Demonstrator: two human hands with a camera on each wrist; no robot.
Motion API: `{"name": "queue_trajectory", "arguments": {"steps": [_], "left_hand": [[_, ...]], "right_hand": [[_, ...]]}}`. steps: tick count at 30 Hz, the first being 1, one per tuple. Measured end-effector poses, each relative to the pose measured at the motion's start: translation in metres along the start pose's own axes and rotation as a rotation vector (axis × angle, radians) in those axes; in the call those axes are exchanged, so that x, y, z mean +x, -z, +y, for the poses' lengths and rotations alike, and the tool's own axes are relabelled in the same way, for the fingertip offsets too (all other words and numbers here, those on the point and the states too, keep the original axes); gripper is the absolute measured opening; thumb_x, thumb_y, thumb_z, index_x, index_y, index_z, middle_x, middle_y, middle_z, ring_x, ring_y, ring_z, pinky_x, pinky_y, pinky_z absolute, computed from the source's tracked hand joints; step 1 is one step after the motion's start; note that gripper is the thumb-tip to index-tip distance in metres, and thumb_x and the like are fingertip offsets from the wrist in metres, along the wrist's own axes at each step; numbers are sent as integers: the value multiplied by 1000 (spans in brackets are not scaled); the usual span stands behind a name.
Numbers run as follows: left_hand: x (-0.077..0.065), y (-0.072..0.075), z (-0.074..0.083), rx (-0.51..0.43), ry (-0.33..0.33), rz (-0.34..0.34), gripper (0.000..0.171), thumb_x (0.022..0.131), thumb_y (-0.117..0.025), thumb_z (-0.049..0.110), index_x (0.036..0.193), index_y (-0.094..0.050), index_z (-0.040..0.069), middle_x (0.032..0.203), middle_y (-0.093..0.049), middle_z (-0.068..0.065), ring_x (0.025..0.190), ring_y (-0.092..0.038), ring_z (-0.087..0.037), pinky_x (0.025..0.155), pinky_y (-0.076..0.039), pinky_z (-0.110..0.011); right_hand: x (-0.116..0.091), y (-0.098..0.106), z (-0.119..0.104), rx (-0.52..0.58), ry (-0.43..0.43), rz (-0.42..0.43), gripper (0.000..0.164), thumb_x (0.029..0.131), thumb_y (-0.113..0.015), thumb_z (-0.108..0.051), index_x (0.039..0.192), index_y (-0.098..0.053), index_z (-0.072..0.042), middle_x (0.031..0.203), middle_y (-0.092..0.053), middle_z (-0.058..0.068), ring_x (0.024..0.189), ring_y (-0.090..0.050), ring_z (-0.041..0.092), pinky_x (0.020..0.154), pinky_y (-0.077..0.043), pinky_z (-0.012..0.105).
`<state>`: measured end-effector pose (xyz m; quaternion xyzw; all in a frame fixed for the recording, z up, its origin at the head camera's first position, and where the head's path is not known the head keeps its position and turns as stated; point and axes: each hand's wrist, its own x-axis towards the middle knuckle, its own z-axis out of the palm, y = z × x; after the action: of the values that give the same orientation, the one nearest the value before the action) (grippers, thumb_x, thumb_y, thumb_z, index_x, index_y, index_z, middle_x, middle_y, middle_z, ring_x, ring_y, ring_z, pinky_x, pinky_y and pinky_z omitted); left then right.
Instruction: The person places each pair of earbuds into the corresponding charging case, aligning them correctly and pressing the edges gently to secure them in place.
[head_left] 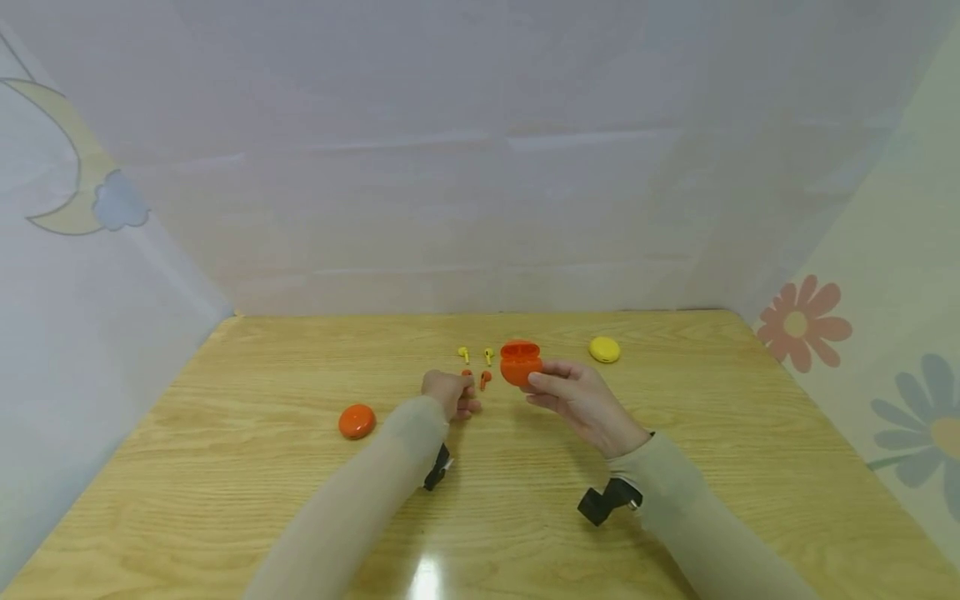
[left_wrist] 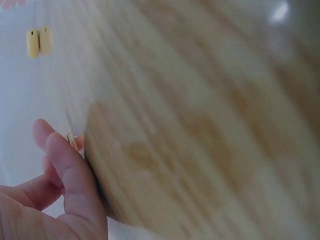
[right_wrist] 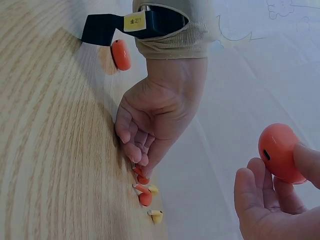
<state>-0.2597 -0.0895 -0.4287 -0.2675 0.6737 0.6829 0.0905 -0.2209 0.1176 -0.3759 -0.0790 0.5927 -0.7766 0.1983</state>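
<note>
I'm gripping the open orange case (head_left: 521, 367) above the table (head_left: 187, 500) with my right hand (head_left: 581, 404), its inside facing me, probably for easy access; apart, my left hand (head_left: 451, 394) is pinching an orange earbud (right_wrist: 143, 179) at table level, presumably lightly because it's small

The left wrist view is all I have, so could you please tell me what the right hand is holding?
Observer: The right hand holds an orange case with its lid open.
Operator: Thank you; is anything else of that colour nearby?
Observer: Yes, a second orange case rests on the table, to the left of the left hand.
Operator: And what lies in front of that hand, please?
Observer: Two yellow earbuds lie just beyond the two orange earbuds.
</note>
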Motion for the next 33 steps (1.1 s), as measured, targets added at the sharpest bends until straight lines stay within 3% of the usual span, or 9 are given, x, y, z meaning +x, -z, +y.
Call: {"name": "queue_trajectory", "arguments": {"steps": [5, 15, 27, 33], "left_hand": [[-1, -2, 2, 22, 6, 15, 9, 94, -61, 4, 99, -60, -3, 58, -56, -1, 43, -59, -11, 39, -44, -19], [-1, 0, 0, 15, -16, 5, 17, 92, -62, 4, 106, -61, -5, 57, -56, 1, 44, -59, -11, 41, -45, -19], [-20, 4, 9, -68, -44, -3, 23, 95, -63, 9, 114, -61, -4, 78, -61, -6, 52, -61, -13, 44, -45, -20], [-34, 10, 10, -102, -91, -43, 30, 98, -58, 9, 123, -59, -7, 81, -59, -7, 54, -60, -13, 49, -46, -20]], "right_hand": [[-1, 1, 0, -5, 4, -5, 11, 97, -55, 0, 108, -60, 1, 104, -62, 7, 90, -66, 16, 85, -53, 28], [-1, 1, 0, 4, 1, 15, 12, 97, -56, -1, 109, -57, 2, 106, -59, 8, 90, -65, 15, 86, -53, 29], [-3, 2, -2, 0, 4, 16, 18, 97, -57, -2, 114, -54, 4, 111, -57, 9, 91, -65, 14, 87, -52, 29], [-2, 1, -2, -7, 6, 16, 22, 97, -56, -2, 118, -52, 7, 112, -56, 10, 91, -64, 14, 87, -52, 28]]}}
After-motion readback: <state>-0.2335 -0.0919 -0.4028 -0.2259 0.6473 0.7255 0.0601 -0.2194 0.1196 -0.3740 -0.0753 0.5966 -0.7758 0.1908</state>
